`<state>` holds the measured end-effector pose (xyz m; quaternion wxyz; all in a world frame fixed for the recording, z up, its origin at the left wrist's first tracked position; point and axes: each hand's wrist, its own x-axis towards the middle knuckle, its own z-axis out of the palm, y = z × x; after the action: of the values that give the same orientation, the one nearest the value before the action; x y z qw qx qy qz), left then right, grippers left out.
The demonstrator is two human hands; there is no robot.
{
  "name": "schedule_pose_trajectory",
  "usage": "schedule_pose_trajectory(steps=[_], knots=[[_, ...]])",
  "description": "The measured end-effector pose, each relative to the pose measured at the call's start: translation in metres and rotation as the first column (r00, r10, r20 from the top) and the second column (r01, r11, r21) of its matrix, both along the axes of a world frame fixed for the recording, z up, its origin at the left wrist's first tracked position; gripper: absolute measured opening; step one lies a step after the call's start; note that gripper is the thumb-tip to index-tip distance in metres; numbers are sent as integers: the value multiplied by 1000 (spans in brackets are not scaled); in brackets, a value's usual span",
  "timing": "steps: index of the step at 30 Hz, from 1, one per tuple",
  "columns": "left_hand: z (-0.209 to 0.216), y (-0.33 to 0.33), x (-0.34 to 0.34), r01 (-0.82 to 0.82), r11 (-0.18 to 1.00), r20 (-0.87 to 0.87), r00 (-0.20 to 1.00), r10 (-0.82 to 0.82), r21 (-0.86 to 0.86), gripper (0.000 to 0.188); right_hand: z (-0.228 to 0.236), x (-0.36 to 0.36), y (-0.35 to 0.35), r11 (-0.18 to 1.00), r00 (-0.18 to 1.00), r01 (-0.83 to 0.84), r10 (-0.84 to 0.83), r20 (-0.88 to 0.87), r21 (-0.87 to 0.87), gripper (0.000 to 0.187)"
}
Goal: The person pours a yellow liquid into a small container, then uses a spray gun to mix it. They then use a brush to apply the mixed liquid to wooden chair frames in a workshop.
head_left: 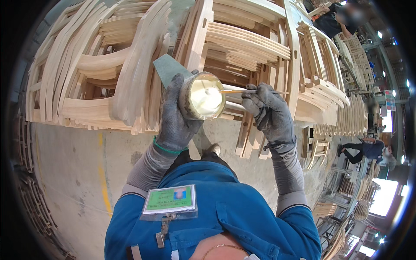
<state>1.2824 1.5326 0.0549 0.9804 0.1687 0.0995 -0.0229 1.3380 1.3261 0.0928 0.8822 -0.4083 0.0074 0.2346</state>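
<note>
My left hand (174, 119), in a grey glove with a green cuff edge, is closed around a round cup (186, 102) smeared along its rim. Inside is a pale cream liquid (203, 102). A flat grey-green sheet (170, 69), like sandpaper, sticks out beside the left fingers; whether they grip it is hidden. My right hand (272, 113), gloved in grey too, pinches a thin stick (236, 91), perhaps a slim brush. Its tip reaches over the cup's rim to the liquid.
Stacked curved wooden frames (93, 108) stand ahead on the left. More slatted wooden frames (247, 39) are piled ahead and to the right, close past my hands. Concrete floor (73, 173) lies below with a yellow line. Two other people (368, 149) are farther off at the right.
</note>
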Motion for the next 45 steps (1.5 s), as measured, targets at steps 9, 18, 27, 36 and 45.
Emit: schedule_pose_trajectory(steps=[9,18,27,36,45], knots=[[-6,2,17,36,999,55,998,-35,-21,55,-10,53,-52,967,957,234,-212,197,-97,22],[-11,15,15,-189,898,51,982,184,397,56,58,176,-124,323,506,826,-62,860,-462,25],[-33,27,14,-289,320,203,940,275,902,58,45,216,-109,56,546,814,265,795,-578,28],[-22,36,11,-246,951,-91,960,266,190,59,62,211,-92,-121,545,790,587,598,-601,24],[-29,48,6,-236,972,-56,970,236,8,59,68,212,-89,-174,672,674,548,499,-718,22]])
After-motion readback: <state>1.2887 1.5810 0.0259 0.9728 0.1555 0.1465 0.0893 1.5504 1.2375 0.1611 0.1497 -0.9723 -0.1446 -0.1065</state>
